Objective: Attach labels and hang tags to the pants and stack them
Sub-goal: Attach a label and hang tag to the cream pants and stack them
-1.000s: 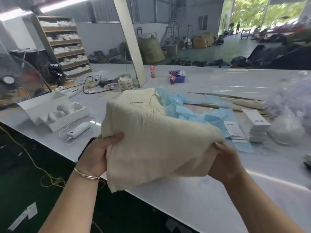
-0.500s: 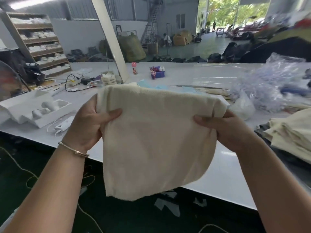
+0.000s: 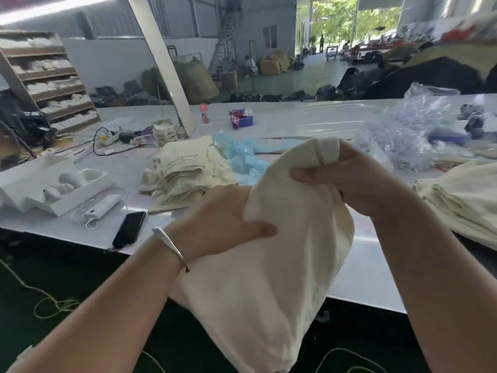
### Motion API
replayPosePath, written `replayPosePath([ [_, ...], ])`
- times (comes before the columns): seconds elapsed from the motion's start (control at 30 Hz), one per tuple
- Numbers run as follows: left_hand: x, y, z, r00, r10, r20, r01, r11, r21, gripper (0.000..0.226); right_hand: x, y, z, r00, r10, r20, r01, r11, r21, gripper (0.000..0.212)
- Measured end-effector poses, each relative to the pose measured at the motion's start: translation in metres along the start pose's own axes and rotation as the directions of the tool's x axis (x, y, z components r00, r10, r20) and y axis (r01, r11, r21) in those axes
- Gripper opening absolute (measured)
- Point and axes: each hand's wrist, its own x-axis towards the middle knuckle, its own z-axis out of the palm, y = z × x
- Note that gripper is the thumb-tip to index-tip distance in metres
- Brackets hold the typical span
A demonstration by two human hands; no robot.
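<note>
Two hands hold one cream fabric pair of pants [image 3: 290, 251] at frame centre, pinched by the left hand [image 3: 223, 224] and gripped by the right hand [image 3: 349, 179], probably for tagging.

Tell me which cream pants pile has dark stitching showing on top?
The messy left pile, beside the blue plastic; the right-edge stack shows plain folded layers.

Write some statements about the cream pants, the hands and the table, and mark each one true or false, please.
1. Both hands grip the cream pants. True.
2. The black phone lies on the stacked pants. False: it lies on the white table, near its front edge.
3. The left hand has a bracelet at its wrist. True.
4. The right hand is open and touches nothing. False: its fingers pinch the fabric.
</note>
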Motion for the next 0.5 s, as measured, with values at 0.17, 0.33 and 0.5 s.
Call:
replayPosePath([
  [0.17,0.025,0.007,-0.010,0.963,0.032,0.267,0.164,0.716,-0.679,0.022,-0.007,-0.017,-0.028,0.974,-0.015,-0.225,-0.035,0.976,-0.214,0.012],
  [0.33,0.087,0.028,-0.004,0.972,-0.109,0.206,0.230,0.595,-0.770,0.015,-0.020,0.006,-0.026,0.714,-0.312,-0.627,-0.225,0.746,-0.627,0.042],
  [0.5,0.139,0.080,-0.004,0.989,0.012,0.148,0.132,0.386,-0.913,0.027,-0.043,0.011,-0.021,0.801,-0.252,-0.543,-0.018,0.896,-0.443,0.073],
])
